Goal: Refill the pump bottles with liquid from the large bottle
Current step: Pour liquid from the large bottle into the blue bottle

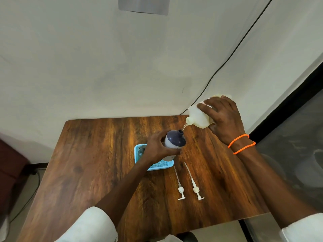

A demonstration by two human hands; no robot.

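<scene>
The lower part of the pump bottle (174, 142) is hidden behind the left hand (157, 149), whose fingers and thumb are curled around its pale body. The back end of the large bottle (198, 117) is covered by the right hand (222, 117), and its label is too much hidden to read. The fingers of this hand wrap over the bottle's top side and grip it; the thumb is not visible. Inside the blue tray (153, 167) something grey lies at the far end, but the left hand and forearm cover most of it, so I cannot tell what it is.

The pump bottle has a dark blue rounded shoulder with a short open neck, and it is held tilted above the tray. The large bottle is of translucent, milky plastic, with yellowish liquid inside, and is tipped so that its small mouth is just above the pump bottle's neck. A thin clear stream (183, 127) runs between them. Two white plastic pumps (180, 186) (194, 185), with long thin tubes, lie side by side on the table (97, 154), near the tray.

The table is of dark, glossy wood with strong grain and a rounded corner. It stands against a plain white wall, where a black cable (227, 61) runs down. An orange bracelet (242, 144) is on the right wrist.
</scene>
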